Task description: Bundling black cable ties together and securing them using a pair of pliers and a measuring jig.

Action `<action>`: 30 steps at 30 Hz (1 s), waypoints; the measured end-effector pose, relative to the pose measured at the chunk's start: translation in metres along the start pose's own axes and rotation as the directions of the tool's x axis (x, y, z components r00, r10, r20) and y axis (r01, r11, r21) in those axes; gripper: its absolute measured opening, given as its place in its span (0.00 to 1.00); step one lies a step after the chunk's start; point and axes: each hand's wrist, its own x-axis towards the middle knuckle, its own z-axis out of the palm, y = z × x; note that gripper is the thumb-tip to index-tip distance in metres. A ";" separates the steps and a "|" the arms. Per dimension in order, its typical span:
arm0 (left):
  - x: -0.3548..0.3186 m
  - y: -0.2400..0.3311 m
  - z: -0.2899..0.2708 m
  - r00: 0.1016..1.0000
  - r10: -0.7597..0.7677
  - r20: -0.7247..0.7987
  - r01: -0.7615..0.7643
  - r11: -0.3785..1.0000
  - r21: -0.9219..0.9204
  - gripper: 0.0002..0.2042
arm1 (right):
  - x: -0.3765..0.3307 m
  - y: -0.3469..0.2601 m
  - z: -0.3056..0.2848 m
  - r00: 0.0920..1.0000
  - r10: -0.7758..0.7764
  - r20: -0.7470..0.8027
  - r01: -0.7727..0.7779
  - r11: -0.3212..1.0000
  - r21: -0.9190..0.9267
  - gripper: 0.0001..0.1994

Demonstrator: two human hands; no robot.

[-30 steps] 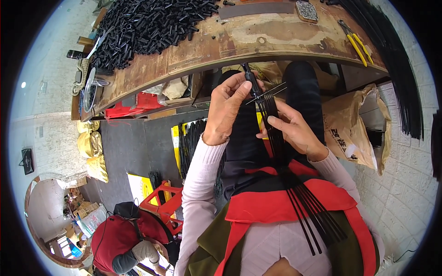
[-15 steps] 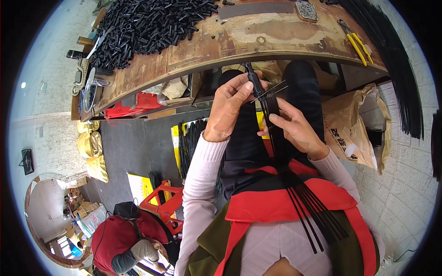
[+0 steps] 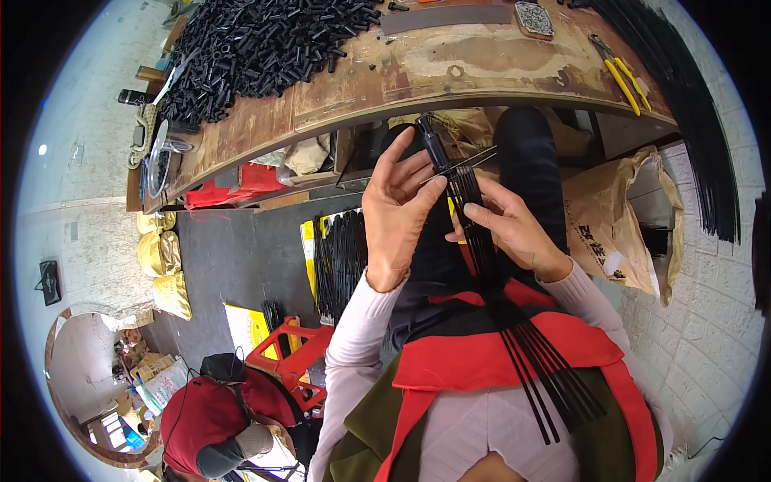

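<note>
My left hand (image 3: 395, 210) has its fingers apart, the index stretched upward and the thumb tip by the upper end of a bundle of thin black rods (image 3: 477, 255). A black tube (image 3: 434, 149) tops that bundle, above my left thumb. Lower down, my right hand (image 3: 511, 229) is closed round the rods, thumb on top; its fingers behind them are partly hidden. A few thin rods (image 3: 482, 157) stick out crosswise to the right just below the tube. The bundle's lower ends fan out over my red and dark apron (image 3: 458, 360).
On the wooden bench (image 3: 482, 76) lie a heap of short black tubes (image 3: 265, 52), yellow-handled pliers (image 3: 621, 76) and a speckled block (image 3: 534, 20). Long black rods (image 3: 695, 112) hang at the right above a paper sack (image 3: 614, 225). Another person (image 3: 205, 422) works at lower left, near a red stool (image 3: 293, 353).
My left hand has let go of the black tube and moved down, its fingers spreading. The tube's top has tipped slightly left. My right hand keeps its hold on the rods.
</note>
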 end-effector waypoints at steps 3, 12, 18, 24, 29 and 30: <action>0.002 0.002 -0.003 1.000 -0.002 0.004 0.002 1.000 -0.005 0.35 | -0.001 0.000 0.000 1.000 0.002 0.008 -0.002 0.999 -0.038 0.20; 0.011 -0.010 -0.011 0.996 -0.039 0.080 0.053 0.982 -0.184 0.34 | -0.002 -0.001 -0.001 1.000 0.020 0.010 -0.020 1.000 0.008 0.20; 0.019 -0.013 -0.022 0.980 -0.075 0.186 0.125 0.954 -0.272 0.37 | -0.002 0.000 -0.002 0.999 0.022 0.030 -0.023 0.999 0.027 0.20; 0.026 -0.022 -0.029 0.929 -0.110 0.354 0.254 0.883 -0.393 0.37 | 0.001 0.000 -0.007 0.992 0.061 0.108 -0.070 0.994 0.087 0.18; 0.024 -0.027 -0.033 0.932 -0.082 0.353 0.190 0.940 -0.284 0.20 | 0.001 0.000 -0.002 0.993 -0.017 0.121 0.009 0.998 0.067 0.17; 0.023 -0.023 -0.033 0.929 -0.085 0.359 0.192 0.942 -0.276 0.20 | 0.003 -0.001 -0.001 0.993 -0.025 0.118 0.017 0.997 0.072 0.17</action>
